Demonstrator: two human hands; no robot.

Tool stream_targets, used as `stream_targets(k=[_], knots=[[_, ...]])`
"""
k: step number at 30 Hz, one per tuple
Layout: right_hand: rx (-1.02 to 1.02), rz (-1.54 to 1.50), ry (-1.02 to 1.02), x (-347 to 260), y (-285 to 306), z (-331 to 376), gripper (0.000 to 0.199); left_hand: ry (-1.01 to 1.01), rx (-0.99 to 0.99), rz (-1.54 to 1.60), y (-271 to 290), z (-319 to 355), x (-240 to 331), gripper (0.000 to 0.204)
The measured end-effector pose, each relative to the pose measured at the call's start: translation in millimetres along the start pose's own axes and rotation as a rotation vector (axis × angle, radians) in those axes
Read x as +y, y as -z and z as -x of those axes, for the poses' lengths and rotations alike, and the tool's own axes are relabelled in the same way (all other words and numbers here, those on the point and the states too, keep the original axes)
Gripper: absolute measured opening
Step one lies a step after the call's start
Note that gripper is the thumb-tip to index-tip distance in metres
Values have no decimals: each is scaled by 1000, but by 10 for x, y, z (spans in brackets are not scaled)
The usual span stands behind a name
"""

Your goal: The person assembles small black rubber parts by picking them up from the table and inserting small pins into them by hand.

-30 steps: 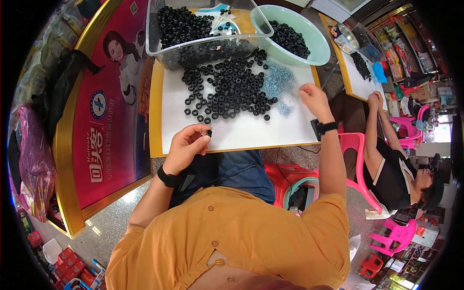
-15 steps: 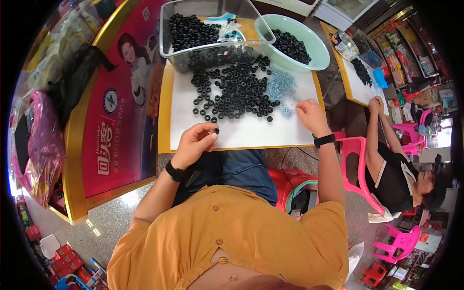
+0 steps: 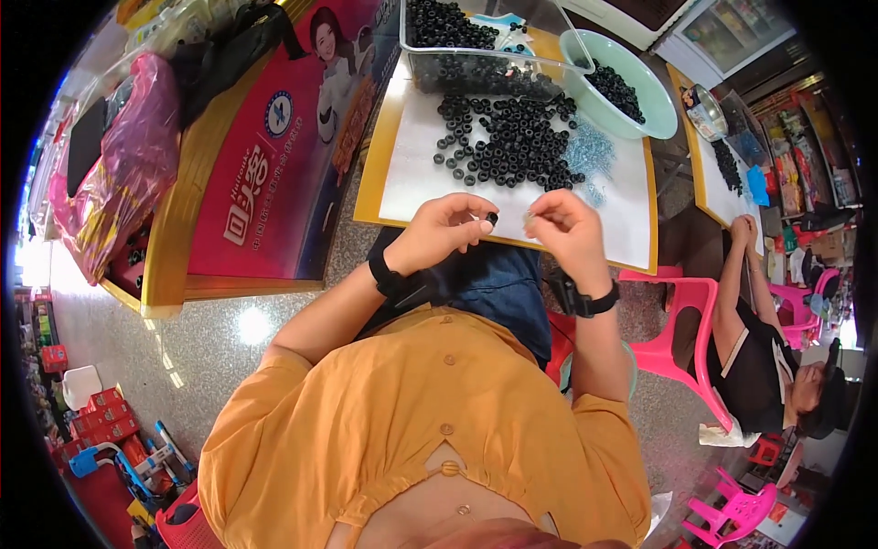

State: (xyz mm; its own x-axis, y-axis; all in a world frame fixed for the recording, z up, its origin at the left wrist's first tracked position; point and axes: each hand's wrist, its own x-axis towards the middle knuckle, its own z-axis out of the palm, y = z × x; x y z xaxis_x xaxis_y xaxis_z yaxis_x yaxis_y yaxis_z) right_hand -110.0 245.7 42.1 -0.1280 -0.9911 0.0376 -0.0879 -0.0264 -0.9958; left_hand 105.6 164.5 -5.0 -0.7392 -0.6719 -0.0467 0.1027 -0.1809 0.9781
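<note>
a: where are your hands right now?

b: your left hand (image 3: 445, 233) and your right hand (image 3: 569, 229) sit close together at the near edge of the white table (image 3: 412, 178), fingertips almost facing each other.

a: what does the left one hold?

b: a small black ring (image 3: 492, 219), pinched at the tips of your thumb and forefinger. the rest of the fingers curl loosely, so the hand is mostly closed around that one piece.

a: and the right?

b: its fingers are drawn together in a pinch just beside the ring, but whatever sits between them is too small to make out, so i cannot tell if it holds anything.

a: where is the rest of the stock?

b: a pile of black rings (image 3: 512, 142) lies spread on the table beyond your hands, well apart from them. just beside it, toward your right, is a heap of small silvery parts (image 3: 590, 151). behind the pile stands a clear plastic bin (image 3: 476, 41) with more rings, and next to it a pale green bowl (image 3: 654, 114) also holding rings.
</note>
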Motion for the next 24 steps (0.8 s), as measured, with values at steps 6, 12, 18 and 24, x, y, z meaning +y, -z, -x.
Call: stream_targets(k=[6, 12, 18, 24], knots=[[5, 54, 13, -28, -408, 54, 10, -62, -11, 250, -61, 65, 40, 29], [150, 686, 363, -119, -626, -22, 4, -62, 158, 249, -49, 38, -48, 27], [153, 736, 403, -63, -645, -26, 5, -84, 189, 175, -65, 3, -91, 29], [154, 621, 379, 75, -642, 0, 4, -81, 209, 188, -93, -28, -172, 29]])
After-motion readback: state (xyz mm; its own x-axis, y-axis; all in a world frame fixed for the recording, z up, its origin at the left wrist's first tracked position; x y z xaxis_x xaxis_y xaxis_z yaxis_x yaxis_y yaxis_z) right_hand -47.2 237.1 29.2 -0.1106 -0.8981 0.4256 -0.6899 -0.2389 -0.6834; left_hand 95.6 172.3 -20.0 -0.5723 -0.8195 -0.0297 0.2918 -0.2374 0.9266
